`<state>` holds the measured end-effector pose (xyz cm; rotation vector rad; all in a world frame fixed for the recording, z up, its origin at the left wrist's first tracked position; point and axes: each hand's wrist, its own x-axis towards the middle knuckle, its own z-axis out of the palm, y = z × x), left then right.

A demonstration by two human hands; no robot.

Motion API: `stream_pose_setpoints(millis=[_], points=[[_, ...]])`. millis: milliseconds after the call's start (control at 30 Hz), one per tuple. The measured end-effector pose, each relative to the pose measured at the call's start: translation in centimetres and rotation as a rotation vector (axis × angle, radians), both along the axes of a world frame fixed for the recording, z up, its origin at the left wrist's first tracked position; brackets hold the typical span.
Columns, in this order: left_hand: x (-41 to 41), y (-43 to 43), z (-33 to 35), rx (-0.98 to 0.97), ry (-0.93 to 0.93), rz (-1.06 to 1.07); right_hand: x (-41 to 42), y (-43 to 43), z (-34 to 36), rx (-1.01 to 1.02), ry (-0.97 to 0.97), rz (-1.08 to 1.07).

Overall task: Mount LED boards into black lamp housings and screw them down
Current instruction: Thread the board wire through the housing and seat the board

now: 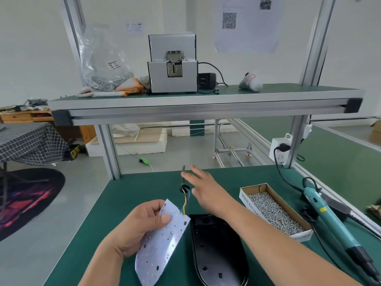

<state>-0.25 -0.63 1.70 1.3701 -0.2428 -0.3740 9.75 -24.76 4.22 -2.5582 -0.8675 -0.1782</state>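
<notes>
Gripped in the left hand (142, 226): one white, half-oval LED board (162, 244) dotted with small coloured emitters, thumb laid across its face, fingers curled behind its left edge; held tilted above the dark green bench (123, 195), near its front.

Trailed from the board's upper corner: one bundle of thin coloured wires (185, 200), run up into one black round grommet (184, 187), with one dark cable stub (183, 171) beyond.

Stretched out over the bench, just right of the grommet: the right hand (206, 188), fingers straight and spread wide, holding nothing; contact with the cable stub could not be told.

Lay flat on the bench just beside the board's right edge, open side up: one black plastic, rounded-end lamp housing (216, 250), crossed above by the right forearm.

Stood further right: one shallow cardboard box (250, 203) heaped with small silver screws (274, 213), too many to count.

Lay beside the box, near the bench's right edge: one teal electric screwdriver (329, 219) with a black cable.

Counted on the upper green shelf (288, 89):
- one grey metal screw feeder (172, 79)
- one clear plastic bag (105, 65) holding more screws
- one black power adapter (206, 80)
- one white-and-grey handheld object (250, 81)
- white, orange-trimmed cloth gloves (127, 87), number unclear
</notes>
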Motion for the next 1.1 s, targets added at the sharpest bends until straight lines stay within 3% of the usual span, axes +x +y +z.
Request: stream_pose_setpoints(millis=[133,433,633,733,800,867,967,1100], points=[[0.1,-0.4,0.5,-0.094,-0.024,0.145,-0.2,0.2,-0.6,-0.032,-0.01,0.068],[1.2,-1.3,-0.5,-0.309,0.095,0.591,-2.9,0.5,-0.7,0.268,0.094,0.088],[1.3,-2.1,-0.7,-0.414,0.261,0.501,-4.4,2.3,-0.3,0.327,0.07,0.158],[1.2,-2.6,-0.2,-0.537,0.273,0.431,-4.9,3.0,0.2,0.277,0.003,0.167],[1.3,-2.4,0.0,-0.514,0.246,0.492,-4.9,2.7,0.7,0.23,-0.006,0.199],[1.6,-1.5,0.0,-0.486,0.232,0.603,-4.2,1.7,1.2,0.056,-0.101,0.211],[1.7,1.4,-0.1,-0.511,0.225,0.735,-2.2,-1.5,1.2,-0.143,-0.18,0.102],[1.2,4.0,-0.2,-0.577,0.243,0.782,0.3,-6.9,-0.1,-0.176,-0.159,-0.111]])
